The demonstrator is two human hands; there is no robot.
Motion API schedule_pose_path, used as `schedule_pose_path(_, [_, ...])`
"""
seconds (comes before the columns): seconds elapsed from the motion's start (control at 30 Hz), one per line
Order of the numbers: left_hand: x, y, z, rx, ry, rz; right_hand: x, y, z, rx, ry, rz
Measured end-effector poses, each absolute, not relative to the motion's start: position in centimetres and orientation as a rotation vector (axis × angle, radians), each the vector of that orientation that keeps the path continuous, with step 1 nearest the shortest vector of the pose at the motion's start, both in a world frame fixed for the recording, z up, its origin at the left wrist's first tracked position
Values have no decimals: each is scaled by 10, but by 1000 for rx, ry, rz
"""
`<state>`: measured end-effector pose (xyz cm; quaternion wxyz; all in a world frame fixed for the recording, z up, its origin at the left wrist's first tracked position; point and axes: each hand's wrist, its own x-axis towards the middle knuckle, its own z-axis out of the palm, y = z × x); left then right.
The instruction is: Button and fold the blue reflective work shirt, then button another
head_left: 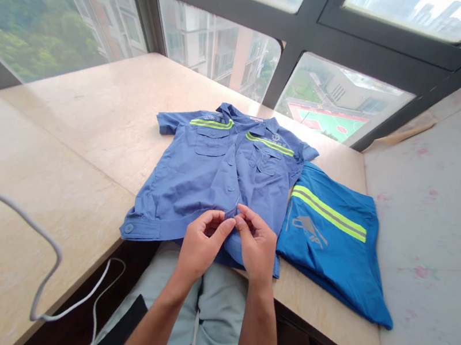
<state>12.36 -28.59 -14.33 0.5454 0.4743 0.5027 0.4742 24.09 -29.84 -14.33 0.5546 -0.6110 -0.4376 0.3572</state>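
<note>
A blue short-sleeved work shirt (185, 183) lies front up on the wooden ledge, its collar toward the windows. Yellow-green reflective strips cross its chest above two pockets. At the bottom of the front opening, my left hand (201, 244) pinches the hem between thumb and fingers. Right beside it, my right hand (255, 243) pinches the same part of the shirt, and the thumbs nearly meet. What lies between the fingertips is mostly hidden. Above the hands the front edges sit slightly apart, with a button (231, 189) showing.
A folded brighter blue garment (331, 252) with a reflective stripe lies right of the shirt, against the papered wall (436, 228). A white cable (52, 261) loops over the left edge of the ledge (39, 165). Windows (219, 48) stand behind.
</note>
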Motion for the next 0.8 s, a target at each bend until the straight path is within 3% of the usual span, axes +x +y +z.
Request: schedule_pose_path(0.8, [120, -280, -151, 1253, 1250, 1121, 241, -296, -154, -1444, -878, 920])
